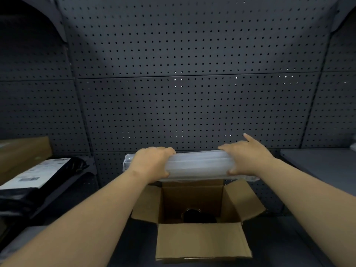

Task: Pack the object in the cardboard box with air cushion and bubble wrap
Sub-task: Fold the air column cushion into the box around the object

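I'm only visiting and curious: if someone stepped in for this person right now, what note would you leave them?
Left hand: grip curled around the air cushion roll.
Right hand: holds the roll's other end, index finger sticking out.
The roll is held above the far edge of the open cardboard box.
Done: a dark object already lies in the box bottom.
Left: put the cushion in, add bubble wrap (none in view), close the flaps.

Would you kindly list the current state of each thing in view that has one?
cardboard box: open, flaps spread outward.
dark object: lying at the bottom of the box.
air cushion sheet: folded or rolled, held above the box.
left hand: grips the sheet.
right hand: grips the sheet, forefinger extended.
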{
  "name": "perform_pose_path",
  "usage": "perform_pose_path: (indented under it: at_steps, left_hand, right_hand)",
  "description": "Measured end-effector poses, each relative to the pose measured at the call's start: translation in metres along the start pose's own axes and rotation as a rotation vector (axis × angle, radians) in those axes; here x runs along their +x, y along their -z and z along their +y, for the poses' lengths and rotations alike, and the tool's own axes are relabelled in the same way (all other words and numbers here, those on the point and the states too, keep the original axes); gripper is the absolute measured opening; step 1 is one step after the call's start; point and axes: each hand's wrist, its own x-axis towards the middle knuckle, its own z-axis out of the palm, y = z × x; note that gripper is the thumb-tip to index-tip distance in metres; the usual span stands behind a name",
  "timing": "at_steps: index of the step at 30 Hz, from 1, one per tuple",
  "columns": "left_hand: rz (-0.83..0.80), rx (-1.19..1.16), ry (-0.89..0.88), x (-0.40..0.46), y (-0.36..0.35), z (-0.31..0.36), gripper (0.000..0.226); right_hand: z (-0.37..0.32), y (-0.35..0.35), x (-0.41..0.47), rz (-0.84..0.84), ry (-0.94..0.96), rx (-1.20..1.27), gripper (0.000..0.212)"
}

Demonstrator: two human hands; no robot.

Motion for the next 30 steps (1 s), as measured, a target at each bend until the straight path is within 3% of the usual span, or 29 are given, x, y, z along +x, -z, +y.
perform_pose_path:
  at_steps: [5,18,30]
  left_hand:
    - [-0.045,-0.040,0.016,0.005,-0.014,0.002,0.051]
    - [-0.134,-0.056,0.116,0.013,-0.070,-0.011,0.048]
    - [-0.150,-0.092,0.106,0.042,-0.125,-0.014,0.044]
  right_hand:
    - [0.006,-0.010,0.002,0.057,-0.009,0.053,0.044]
    - [0.008,-0.057,0.029,0.003,-0.003,0.047,0.039]
    - [0.006,-0.096,0.064,-0.073,-0.070,0.025,0.035]
